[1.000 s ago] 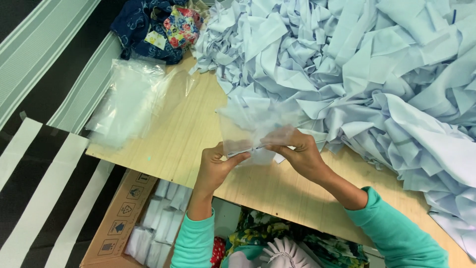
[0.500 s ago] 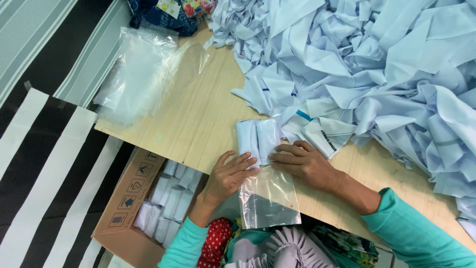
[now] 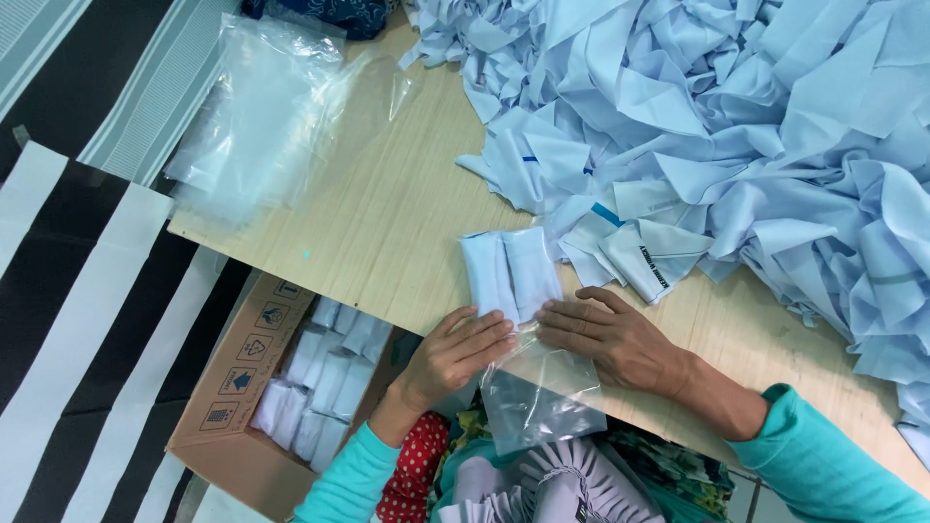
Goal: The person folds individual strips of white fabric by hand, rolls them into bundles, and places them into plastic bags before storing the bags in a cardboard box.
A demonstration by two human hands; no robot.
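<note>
At lower centre, the left hand (image 3: 455,353) and right hand (image 3: 610,334) lie flat, fingers spread, gripping nothing, pressing the folded pale-blue cloth (image 3: 509,271) half inside its clear bag (image 3: 538,387) on the counter (image 3: 387,213); the bag overhangs the edge, so the slippery film could slide off.

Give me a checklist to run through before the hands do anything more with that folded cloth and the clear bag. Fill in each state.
1. Folded light blue cloth lies flat on the table: ok.
2. Left hand fingertips touch the cloth's near edge: ok.
3. Right hand rests at the clear bag beside the cloth: ok.
4. Bag mouth open toward the cloth: cannot tell, the plastic is see-through and crumpled.
5. Bag fully supported by the table: not ok, it hangs over the near edge.
6. Cardboard box of packed pieces below the table edge, open: ok.
</note>
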